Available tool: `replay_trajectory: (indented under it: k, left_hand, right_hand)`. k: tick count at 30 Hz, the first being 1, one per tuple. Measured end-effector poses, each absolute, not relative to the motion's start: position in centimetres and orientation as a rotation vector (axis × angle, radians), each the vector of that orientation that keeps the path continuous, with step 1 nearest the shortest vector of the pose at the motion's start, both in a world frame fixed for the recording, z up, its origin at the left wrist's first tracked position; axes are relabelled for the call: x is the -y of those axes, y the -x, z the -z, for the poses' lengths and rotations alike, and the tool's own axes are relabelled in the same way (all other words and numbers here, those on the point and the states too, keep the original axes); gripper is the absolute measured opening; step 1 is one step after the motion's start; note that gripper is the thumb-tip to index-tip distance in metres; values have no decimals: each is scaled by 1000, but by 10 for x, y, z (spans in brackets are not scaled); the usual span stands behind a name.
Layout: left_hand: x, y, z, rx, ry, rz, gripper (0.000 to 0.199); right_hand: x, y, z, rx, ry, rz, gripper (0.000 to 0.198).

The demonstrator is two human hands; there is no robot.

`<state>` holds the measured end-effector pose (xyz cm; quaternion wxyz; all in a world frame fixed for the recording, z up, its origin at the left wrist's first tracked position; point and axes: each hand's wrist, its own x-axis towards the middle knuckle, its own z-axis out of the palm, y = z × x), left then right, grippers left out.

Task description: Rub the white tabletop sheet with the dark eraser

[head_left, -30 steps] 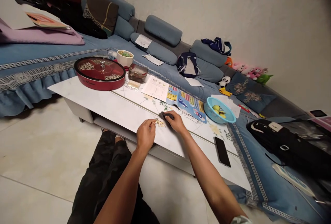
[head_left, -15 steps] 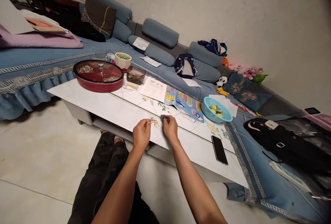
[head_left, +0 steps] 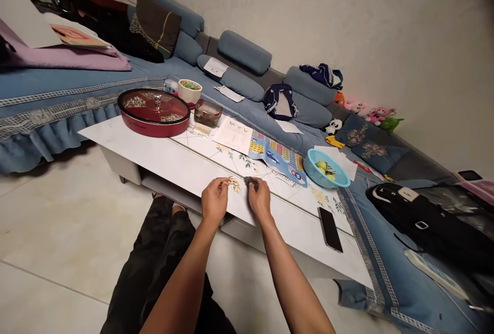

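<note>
A small pile of pale shells or husks [head_left: 235,185] lies on the white coffee table [head_left: 185,161] between my two hands. Just left of the pile is my left hand [head_left: 215,201], its thumb and fingers pinched together; whatever they may hold is too small to make out. My right hand [head_left: 260,200] rests low over the tabletop to the right of the pile. Its fingers are closed on a crumpled dark grey cloth [head_left: 250,181], which is partly covered by the fingers.
A red divided snack box [head_left: 154,128] with a clear lid stands at the table's left, beside a brown transparent container [head_left: 208,112]. Beyond my hands lie an open booklet [head_left: 233,136] and a colourful sheet [head_left: 274,156]. A blue basket [head_left: 328,179] of fruit and a phone [head_left: 330,229] are rightward.
The whole view has shifted slightly. My right hand has drawn a little to the right and nearer, showing less of the cloth. My left hand stays pinched beside the pile.
</note>
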<state>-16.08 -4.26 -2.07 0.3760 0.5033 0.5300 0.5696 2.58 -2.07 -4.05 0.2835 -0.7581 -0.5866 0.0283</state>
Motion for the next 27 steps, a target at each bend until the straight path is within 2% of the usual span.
replay_trajectory:
  k: [5, 11, 19, 27]
  left_hand:
    - [44, 161, 22, -1317, -1298, -1485, 22]
    - [43, 161, 24, -1326, -1296, -1482, 22]
    - [44, 161, 22, -1301, -1239, -1513, 22]
    - [43, 165, 23, -1320, -1234, -1503, 22]
  right_hand:
    - [35, -22, 52, 1467, 2148, -17, 35]
    - [12, 7, 48, 1570, 2013, -92, 31]
    - [54, -7, 52, 1510, 2119, -27, 33]
    - [16, 32, 47, 1558, 2030, -77, 31]
